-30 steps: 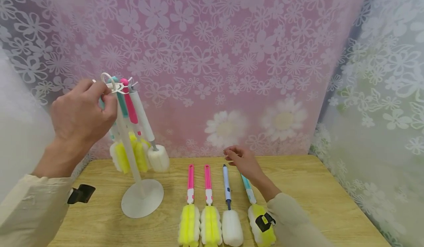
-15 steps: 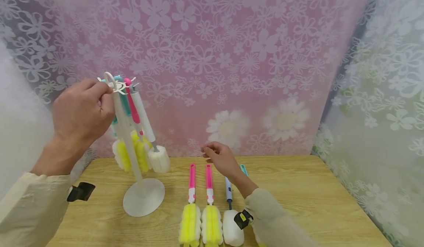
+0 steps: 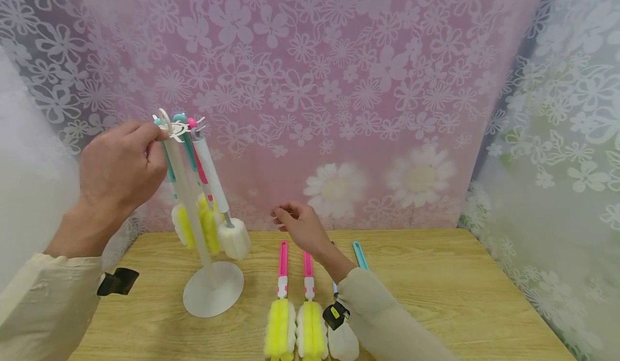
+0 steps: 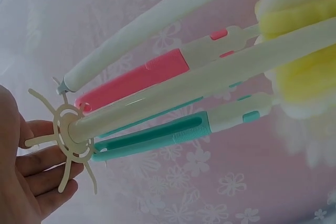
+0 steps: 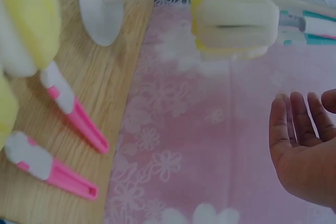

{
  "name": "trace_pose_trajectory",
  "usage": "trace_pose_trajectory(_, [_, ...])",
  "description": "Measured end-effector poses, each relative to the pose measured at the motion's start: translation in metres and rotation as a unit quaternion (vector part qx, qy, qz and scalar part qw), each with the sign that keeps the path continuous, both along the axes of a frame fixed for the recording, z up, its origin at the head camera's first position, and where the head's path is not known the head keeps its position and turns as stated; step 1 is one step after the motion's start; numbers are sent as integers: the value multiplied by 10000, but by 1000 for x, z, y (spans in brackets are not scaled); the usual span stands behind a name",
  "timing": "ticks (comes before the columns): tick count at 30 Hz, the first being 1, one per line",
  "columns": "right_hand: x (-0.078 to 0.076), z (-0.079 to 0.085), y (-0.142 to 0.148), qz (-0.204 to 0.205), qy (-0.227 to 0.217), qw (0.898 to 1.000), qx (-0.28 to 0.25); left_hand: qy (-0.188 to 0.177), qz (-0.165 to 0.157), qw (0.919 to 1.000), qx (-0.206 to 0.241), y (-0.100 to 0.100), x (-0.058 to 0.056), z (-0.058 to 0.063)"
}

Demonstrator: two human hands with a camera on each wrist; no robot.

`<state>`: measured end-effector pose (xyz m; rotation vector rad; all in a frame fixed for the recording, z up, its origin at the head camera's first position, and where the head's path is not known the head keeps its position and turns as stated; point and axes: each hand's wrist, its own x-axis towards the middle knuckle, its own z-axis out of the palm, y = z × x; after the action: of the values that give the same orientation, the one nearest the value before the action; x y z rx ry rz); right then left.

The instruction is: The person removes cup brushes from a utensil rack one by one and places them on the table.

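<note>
Brush stand (image 3: 192, 210) is pinched atop by left hand (image 3: 121, 162); nothing is held by right hand (image 3: 301, 226), fingers (image 5: 301, 119) loosely curved; tipping could be caused by lopsidedly hung sponge brushes (image 3: 234, 239).

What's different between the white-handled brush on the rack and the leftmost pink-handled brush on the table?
The white-handled brush hangs head-down from the rack; the pink-handled brush lies on the table. The white-handled one's head looks all white, the pink-handled one's yellow and white. Both have spongy-looking heads.
</note>
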<state>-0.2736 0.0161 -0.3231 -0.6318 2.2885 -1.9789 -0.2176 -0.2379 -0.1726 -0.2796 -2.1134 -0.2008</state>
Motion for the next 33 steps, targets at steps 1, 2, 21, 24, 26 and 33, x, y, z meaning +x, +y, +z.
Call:
trace_pose_trajectory(1, [0,3,-4,14,31,10000,8,-20,3,10000,-5,0,0,0])
trace_pose_trajectory(2, [1,6,-7,46,70,10000,-32,-8,-1,10000,0,0,0,1])
trace_pose_trajectory(21, [36,63,-72,-220,860,9957,-265,917,124,9957,40,7,-10,-4])
trace_pose_trajectory(24, [38,65,-81,-277,786,9957,-394,993,116,9950,21,7,-10,-5])
trace_pose_trajectory(26, [35,62,-86,-260,804,9951,-506,986,116,9951,17,8,-9,-5])
trace_pose_trajectory(33, [11,38,-102,-323,1136,9920,-448,807,189,9965,-81,8,-7,-4])
